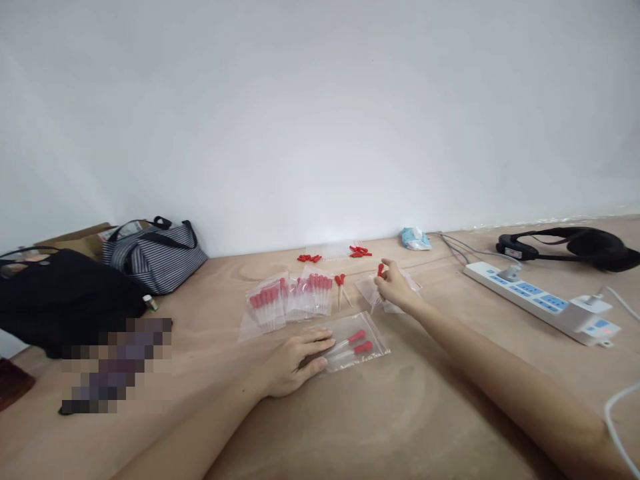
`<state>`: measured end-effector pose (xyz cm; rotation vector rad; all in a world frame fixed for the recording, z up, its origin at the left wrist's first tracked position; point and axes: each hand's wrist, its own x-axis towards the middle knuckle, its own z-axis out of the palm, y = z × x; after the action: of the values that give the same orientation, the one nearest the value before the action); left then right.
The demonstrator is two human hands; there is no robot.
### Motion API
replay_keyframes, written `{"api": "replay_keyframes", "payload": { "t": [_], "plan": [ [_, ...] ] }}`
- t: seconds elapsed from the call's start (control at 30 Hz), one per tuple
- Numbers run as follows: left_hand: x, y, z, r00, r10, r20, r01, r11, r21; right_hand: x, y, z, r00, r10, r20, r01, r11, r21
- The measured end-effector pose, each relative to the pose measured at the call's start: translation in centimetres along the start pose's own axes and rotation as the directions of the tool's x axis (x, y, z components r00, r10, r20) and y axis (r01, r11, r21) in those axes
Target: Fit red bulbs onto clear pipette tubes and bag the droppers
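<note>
A clear zip bag (345, 360) lies on the table with two red-bulbed droppers (361, 347) inside. My left hand (299, 360) rests on its left end, fingers and thumb gripping the plastic. Farther right, my right hand (394, 285) pinches a dropper (381, 269) by its red bulb, its clear stem pointing down over some flat plastic bags (367, 285). Two loose droppers (341, 283) lie between my hands, tips toward me. Left of them are bags packed with several droppers (267, 303). At the back sit loose red bulbs in two piles (310, 259).
A white power strip (530, 293) with a plugged-in adapter and cables stands at right, near a black headset (565, 245). A blue-and-white packet (415, 239) is by the wall. On the left are a striped bag (160, 257), a black bag (65, 300) and a small bottle (150, 303).
</note>
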<state>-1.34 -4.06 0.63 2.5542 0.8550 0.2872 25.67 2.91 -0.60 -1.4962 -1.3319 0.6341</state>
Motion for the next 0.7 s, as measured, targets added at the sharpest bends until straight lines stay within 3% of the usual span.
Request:
{"api": "replay_keyframes", "payload": {
  "t": [0.1, 0.23, 0.5, 0.7],
  "plan": [
    [0.0, -0.1, 0.0, 1.000, -0.001, -0.007, 0.001, 1.000, -0.004, -2.3, 1.7, -1.8, 0.997, 0.066, -0.033, -0.057, 0.974, 0.217],
    [0.1, -0.1, -0.1, 1.000, -0.001, 0.005, 0.001, 1.000, 0.002, -4.3, 2.1, -2.5, 0.985, 0.164, -0.062, -0.125, 0.905, 0.406],
    [0.0, -0.4, -0.4, 0.999, 0.020, 0.044, -0.021, 0.999, 0.030, -5.4, 1.0, -0.7, 0.981, 0.193, -0.028, -0.157, 0.868, 0.472],
    [0.0, -0.2, -0.3, 0.999, 0.041, 0.028, -0.042, 0.998, 0.052, -7.2, -0.1, -0.5, 0.969, 0.236, 0.077, -0.237, 0.792, 0.563]
  ]
}}
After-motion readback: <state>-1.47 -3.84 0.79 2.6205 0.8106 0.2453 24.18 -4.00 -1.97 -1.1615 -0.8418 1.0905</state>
